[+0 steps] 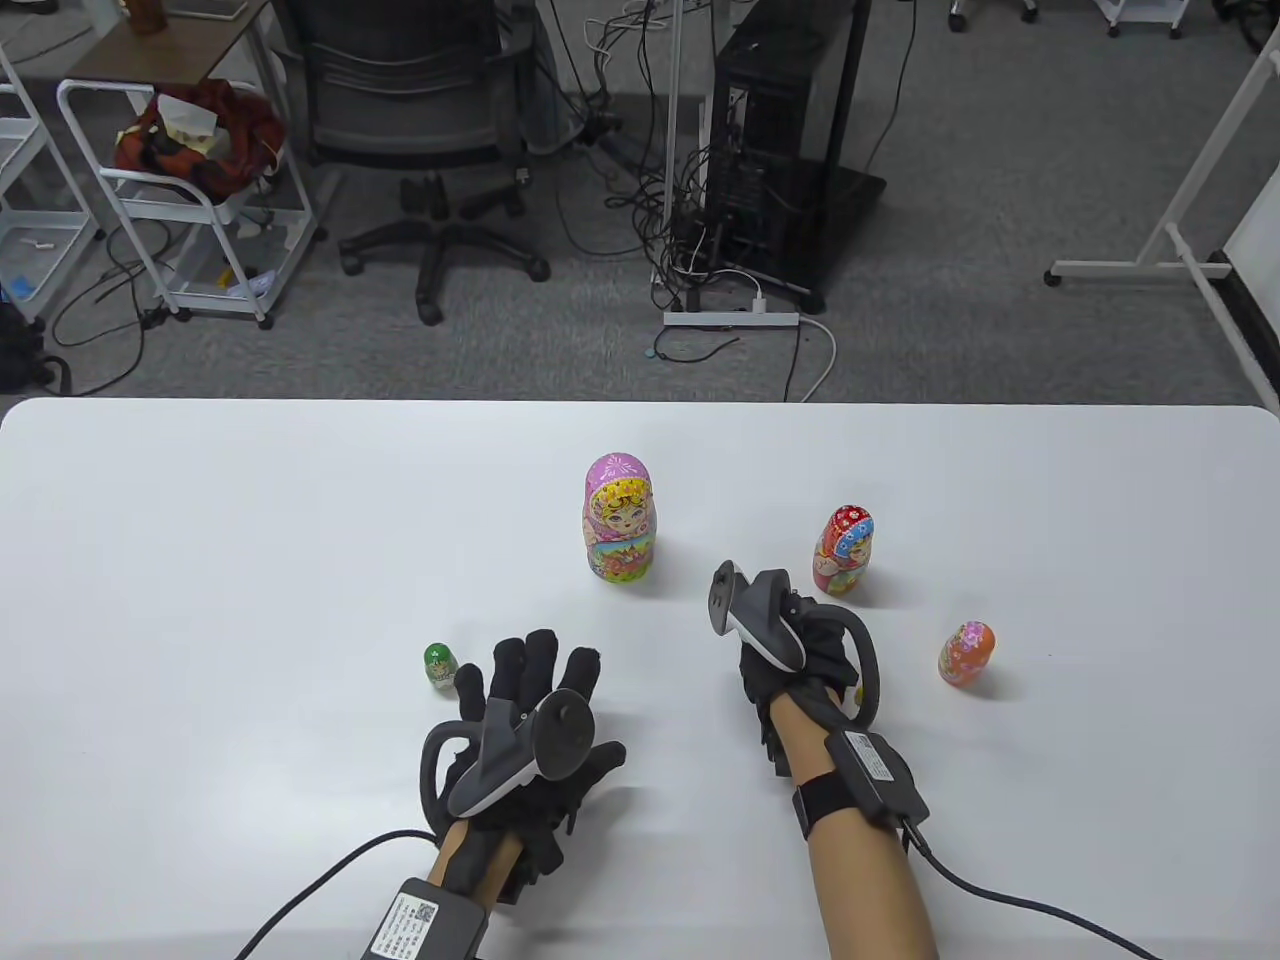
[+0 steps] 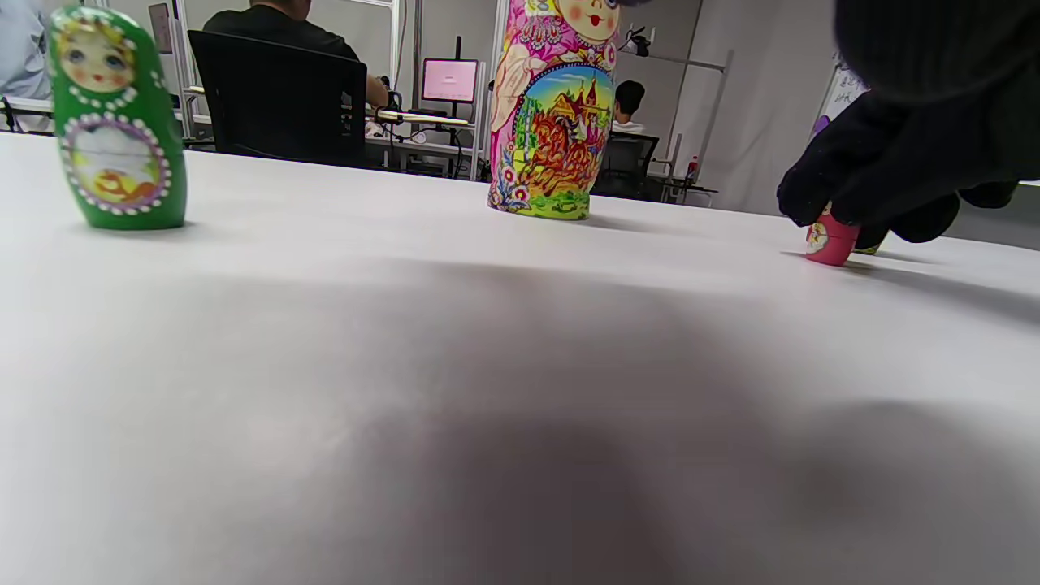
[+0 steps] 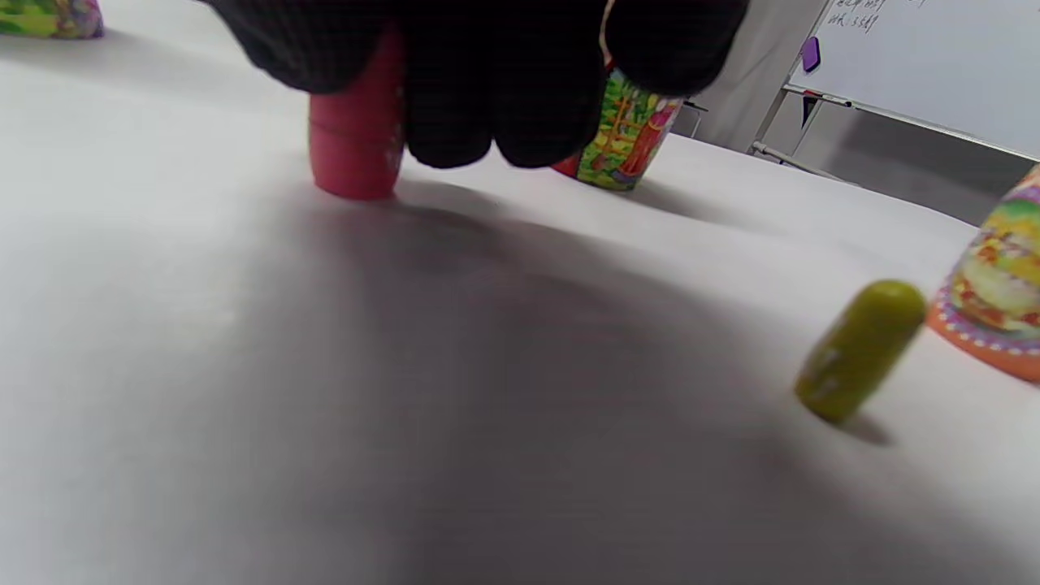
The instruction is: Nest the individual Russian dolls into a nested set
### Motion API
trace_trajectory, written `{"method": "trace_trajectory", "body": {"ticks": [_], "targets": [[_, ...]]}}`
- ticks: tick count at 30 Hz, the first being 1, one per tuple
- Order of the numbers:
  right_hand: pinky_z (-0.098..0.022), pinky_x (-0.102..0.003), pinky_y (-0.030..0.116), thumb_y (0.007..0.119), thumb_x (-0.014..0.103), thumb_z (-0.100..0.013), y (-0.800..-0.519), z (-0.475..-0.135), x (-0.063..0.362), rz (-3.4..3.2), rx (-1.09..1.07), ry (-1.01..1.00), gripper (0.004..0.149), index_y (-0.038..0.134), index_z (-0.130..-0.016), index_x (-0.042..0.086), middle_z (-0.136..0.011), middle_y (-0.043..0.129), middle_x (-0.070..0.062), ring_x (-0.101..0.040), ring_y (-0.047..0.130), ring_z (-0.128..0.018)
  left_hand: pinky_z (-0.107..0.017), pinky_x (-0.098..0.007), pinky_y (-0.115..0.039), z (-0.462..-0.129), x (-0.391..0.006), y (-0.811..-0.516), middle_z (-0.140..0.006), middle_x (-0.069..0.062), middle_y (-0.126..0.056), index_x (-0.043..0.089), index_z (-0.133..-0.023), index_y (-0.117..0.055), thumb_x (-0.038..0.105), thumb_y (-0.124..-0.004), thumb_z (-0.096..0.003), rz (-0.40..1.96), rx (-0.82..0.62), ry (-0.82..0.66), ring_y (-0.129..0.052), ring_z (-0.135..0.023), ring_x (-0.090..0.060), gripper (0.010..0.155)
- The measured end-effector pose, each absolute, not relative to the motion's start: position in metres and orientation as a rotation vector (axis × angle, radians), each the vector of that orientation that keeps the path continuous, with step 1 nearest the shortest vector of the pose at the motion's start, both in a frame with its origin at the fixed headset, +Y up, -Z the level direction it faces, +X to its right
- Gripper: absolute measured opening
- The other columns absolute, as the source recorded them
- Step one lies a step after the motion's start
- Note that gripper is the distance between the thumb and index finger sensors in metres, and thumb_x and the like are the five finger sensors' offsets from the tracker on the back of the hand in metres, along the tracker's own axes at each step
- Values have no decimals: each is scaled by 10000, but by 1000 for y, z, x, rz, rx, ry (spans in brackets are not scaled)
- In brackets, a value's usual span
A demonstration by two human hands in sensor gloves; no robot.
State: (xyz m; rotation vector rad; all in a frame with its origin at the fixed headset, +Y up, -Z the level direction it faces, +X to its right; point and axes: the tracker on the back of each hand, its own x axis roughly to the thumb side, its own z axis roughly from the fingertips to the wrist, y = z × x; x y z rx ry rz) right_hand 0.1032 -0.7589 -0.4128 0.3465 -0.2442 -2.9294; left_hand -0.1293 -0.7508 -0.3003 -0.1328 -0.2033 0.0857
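Observation:
My right hand is curled over a small pink doll that stands on the white table, and its fingers grip the doll's top. The hand hides that doll in the table view; it shows in the left wrist view. My left hand rests flat on the table, fingers spread, holding nothing. A small green doll stands just left of it. A large pink doll, a red doll and an orange doll stand closed. A tiny olive doll sits tilted by the orange one.
The table's far edge runs across the middle of the table view, with an office chair, a computer tower and cables on the floor behind. Glove cables trail off the near edge.

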Motion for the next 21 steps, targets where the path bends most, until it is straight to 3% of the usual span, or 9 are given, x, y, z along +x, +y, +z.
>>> {"method": "trace_trajectory", "body": {"ticks": [3,5,14,18,19,20,21], "targets": [[-675,-383,701,696,432,-515,-758,-411,103,-2943,301,-255,430,587,-930,467,-967,775,163,-129,816,-858,-681,-737,-152,-299,-128,-749,-1189,-121,-57,354,-1111,-151,744,-623,-409,85,-124,-211,-137,-1097,-419,931],[-656,-389,712,701,424,-505,-748,-401,101,-3024,230,-149,438,592,-928,450,-959,784,149,-139,828,-841,-681,-737,-153,-298,-129,-749,-1190,-124,-63,352,-1111,-155,742,-624,-409,91,-123,-211,-143,-1097,-419,930],[-588,-408,764,749,398,-477,-682,-317,92,-3337,-561,340,479,618,-931,319,-916,827,58,-189,882,-768,-699,-727,-201,-291,-127,-737,-1192,-131,-101,333,-1115,-172,737,-628,-409,204,-77,-240,-179,-1097,-416,933],[-587,-412,764,781,399,-466,-695,-284,93,-3488,-765,604,490,623,-922,314,-914,822,51,-195,877,-764,-725,-706,-278,-283,-124,-730,-1196,-133,-172,285,-1111,-170,726,-633,-410,272,-16,-269,-246,-1102,-400,948],[-579,-425,766,801,390,-461,-698,-282,90,-3509,-821,607,490,646,-918,299,-905,839,35,-211,886,-753,-745,-676,-349,-281,-123,-728,-1197,-124,-217,275,-1110,-205,714,-637,-416,294,15,-285,-310,-1102,-381,928],[-591,-437,745,803,377,-465,-700,-279,89,-3477,-904,460,492,630,-918,295,-915,816,23,-221,864,-764,-750,-647,-422,-279,-122,-726,-1189,-109,-321,272,-1110,-268,687,-658,-418,310,52,-292,-392,-1094,-356,897],[-593,-426,751,798,390,-466,-701,-274,89,-3422,-904,506,494,621,-920,303,-918,812,36,-209,865,-765,-749,-593,-512,-277,-121,-723,-1170,-86,-415,252,-1101,-342,665,-684,-413,315,93,-299,-501,-1065,-326,872]]}}
